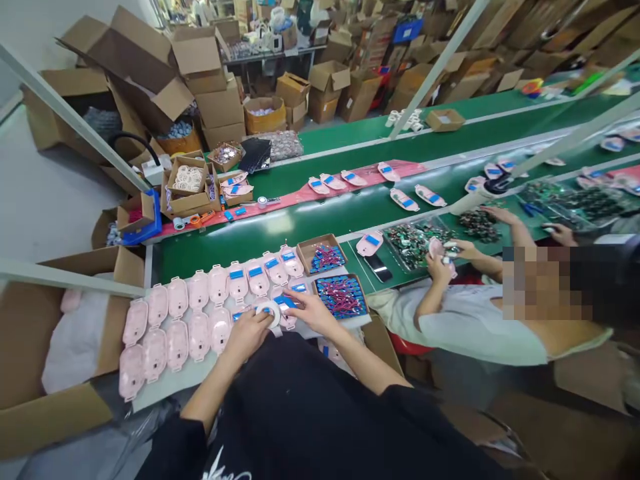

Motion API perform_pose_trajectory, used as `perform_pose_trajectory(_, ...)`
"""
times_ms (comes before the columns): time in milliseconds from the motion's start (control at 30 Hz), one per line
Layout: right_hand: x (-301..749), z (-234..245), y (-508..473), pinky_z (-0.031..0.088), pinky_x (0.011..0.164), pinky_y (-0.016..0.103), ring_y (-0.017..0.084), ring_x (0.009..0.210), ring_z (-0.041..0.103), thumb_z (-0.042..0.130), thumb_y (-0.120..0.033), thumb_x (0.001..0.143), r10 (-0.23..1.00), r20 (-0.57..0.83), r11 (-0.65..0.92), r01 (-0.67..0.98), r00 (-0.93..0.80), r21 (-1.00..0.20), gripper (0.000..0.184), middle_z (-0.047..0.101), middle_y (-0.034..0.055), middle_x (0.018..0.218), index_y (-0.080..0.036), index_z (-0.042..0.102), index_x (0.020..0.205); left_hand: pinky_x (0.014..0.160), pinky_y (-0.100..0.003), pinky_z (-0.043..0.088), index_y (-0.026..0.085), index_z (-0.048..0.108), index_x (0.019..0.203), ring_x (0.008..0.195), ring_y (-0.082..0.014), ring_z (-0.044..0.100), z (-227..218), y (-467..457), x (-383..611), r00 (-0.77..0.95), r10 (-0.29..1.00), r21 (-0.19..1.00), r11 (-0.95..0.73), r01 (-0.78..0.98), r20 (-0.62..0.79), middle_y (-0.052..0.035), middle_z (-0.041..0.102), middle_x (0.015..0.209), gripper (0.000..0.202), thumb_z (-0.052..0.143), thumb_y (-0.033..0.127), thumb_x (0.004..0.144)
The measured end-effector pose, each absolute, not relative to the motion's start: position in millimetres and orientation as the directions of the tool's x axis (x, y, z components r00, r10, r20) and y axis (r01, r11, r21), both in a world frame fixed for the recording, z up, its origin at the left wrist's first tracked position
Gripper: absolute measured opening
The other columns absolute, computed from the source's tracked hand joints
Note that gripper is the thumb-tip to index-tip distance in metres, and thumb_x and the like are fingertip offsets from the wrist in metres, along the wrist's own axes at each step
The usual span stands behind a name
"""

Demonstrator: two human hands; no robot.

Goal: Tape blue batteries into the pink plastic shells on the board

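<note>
My left hand is shut around a roll of white tape just above the rows of pale pink plastic shells. Many shells carry a blue rectangular patch. My right hand lies a little to the right, its fingertips at a blue patch on a pink shell. Whether those fingers pinch anything is hidden. The shells lie on a white sheet next to a cardboard tray of blue parts with red wires.
A green conveyor belt runs diagonally past me, carrying more pink shells and trays of circuit boards. A co-worker's hands hold a pink shell to the right. Open cardboard boxes stand at the left, with stacked cartons behind.
</note>
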State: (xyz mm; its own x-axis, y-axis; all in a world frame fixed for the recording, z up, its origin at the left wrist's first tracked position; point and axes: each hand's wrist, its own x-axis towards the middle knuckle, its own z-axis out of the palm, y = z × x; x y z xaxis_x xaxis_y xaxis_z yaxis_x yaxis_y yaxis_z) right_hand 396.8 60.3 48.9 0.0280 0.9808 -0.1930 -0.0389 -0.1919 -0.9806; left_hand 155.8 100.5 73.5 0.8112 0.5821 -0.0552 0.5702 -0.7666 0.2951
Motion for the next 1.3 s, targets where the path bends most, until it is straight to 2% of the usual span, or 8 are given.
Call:
perform_pose_trajectory(267, 380.4, 33.8, 61.8, 0.043, 0.116, 0.05, 0.033, 0.127, 0.064, 0.082, -0.043, 0.08, 0.973, -0.204, -0.182, 0.182, -0.111, -0.966, 0.056, 0.071, 0.0099, 0.135, -0.025, 0.072, 0.133, 0.089, -0.041, 0.05, 0.026, 0.074, 0.109, 0.095, -0.0283, 0.064, 72.6, 97.5, 151.4, 0.787, 0.602, 0.227, -0.755, 0.616, -0.135, -0.01, 0.072, 0.099, 0.036, 0.05, 0.006, 0.092)
perform_pose_trajectory(367, 359.5, 13.7, 56.5, 0.042, 0.117, 0.05, 0.031, 0.131, 0.061, 0.083, -0.042, 0.078, 0.96, -0.252, -0.26, -0.055, -0.121, -0.964, 0.056, 0.07, 0.0095, 0.135, -0.025, 0.07, 0.129, 0.089, -0.041, 0.05, 0.025, 0.074, 0.108, 0.096, -0.0291, 0.066, 70.6, 94.8, 150.9, 0.754, 0.637, 0.261, -0.71, 0.654, -0.157, -0.0112, 0.073, 0.099, 0.028, 0.056, 0.01, 0.093)
perform_pose_trajectory(533, 307.2, -25.0, 48.5, 0.054, 0.105, 0.044, 0.026, 0.125, 0.064, 0.083, -0.044, 0.077, 0.886, -0.391, -0.214, -0.53, 0.248, -0.82, 0.066, 0.069, 0.0078, 0.126, -0.031, 0.056, 0.136, 0.081, -0.042, 0.051, 0.016, 0.074, 0.11, 0.087, -0.031, 0.07, 68.6, 86.1, 159.1, 0.633, 0.744, 0.203, -0.6, 0.773, -0.214, -0.0161, 0.074, 0.096, 0.024, 0.064, 0.033, 0.096)
perform_pose_trajectory(700, 311.8, -42.8, 102.5, 0.06, 0.089, 0.036, 0.02, 0.102, 0.071, 0.083, -0.032, 0.07, 0.804, -0.465, -0.143, -0.638, 0.371, -0.757, 0.064, 0.071, 0.0014, 0.104, -0.03, 0.055, 0.128, 0.082, -0.038, 0.052, 0.02, 0.076, 0.102, 0.09, -0.0281, 0.071, 62.6, 65.8, 137.8, 0.697, 0.674, 0.357, -0.606, 0.711, -0.244, -0.0104, 0.077, 0.097, 0.019, 0.065, 0.035, 0.096)
perform_pose_trajectory(800, 303.5, -56.3, 147.6, 0.055, 0.099, 0.037, 0.02, 0.115, 0.067, 0.08, -0.03, 0.07, 0.84, -0.37, -0.162, -0.468, 0.397, -0.869, 0.055, 0.072, 0.0064, 0.118, -0.024, 0.062, 0.122, 0.087, -0.037, 0.052, 0.024, 0.076, 0.107, 0.096, -0.0256, 0.07, 50.7, 47.3, 92.0, 0.597, 0.785, 0.412, -0.494, 0.766, -0.168, -0.0068, 0.078, 0.103, 0.017, 0.068, 0.032, 0.095)
perform_pose_trajectory(933, 242.6, -81.3, 165.1, 0.049, 0.109, 0.042, 0.026, 0.125, 0.065, 0.081, -0.024, 0.073, 0.941, -0.333, -0.322, 0.139, -0.062, -0.936, 0.054, 0.071, 0.0099, 0.131, -0.022, 0.067, 0.125, 0.088, -0.037, 0.054, 0.022, 0.074, 0.116, 0.098, -0.0256, 0.071, 34.1, 22.7, 8.9, 0.261, 0.96, 0.326, -0.216, 0.92, -0.102, -0.0084, 0.078, 0.109, 0.023, 0.064, 0.028, 0.096)
perform_pose_trajectory(1067, 171.2, -97.7, 162.9, 0.05, 0.104, 0.04, 0.029, 0.122, 0.067, 0.072, -0.022, 0.089, 0.814, -0.436, 0.009, 0.758, -0.384, -0.652, 0.048, 0.071, 0.0122, 0.133, -0.024, 0.062, 0.136, 0.086, -0.036, 0.055, 0.021, 0.075, 0.114, 0.095, -0.0256, 0.071, 23.9, -0.2, -57.3, 0.146, 0.988, 0.307, -0.123, 0.944, -0.05, -0.0082, 0.078, 0.109, 0.023, 0.062, 0.03, 0.097)
perform_pose_trajectory(1300, 111.3, -113.7, 171.0, 0.051, 0.097, 0.035, 0.027, 0.123, 0.064, 0.047, -0.006, 0.097, 0.695, -0.534, 0.314, 0.871, -0.482, -0.378, 0.042, 0.065, 0.017, 0.137, -0.016, 0.057, 0.137, 0.088, -0.037, 0.057, 0.023, 0.075, 0.111, 0.095, -0.0254, 0.072, 9.1, -19.0, -111.4, 0.091, 0.994, 0.346, -0.068, 0.936, -0.052, -0.0081, 0.077, 0.117, 0.021, 0.065, 0.029, 0.095)
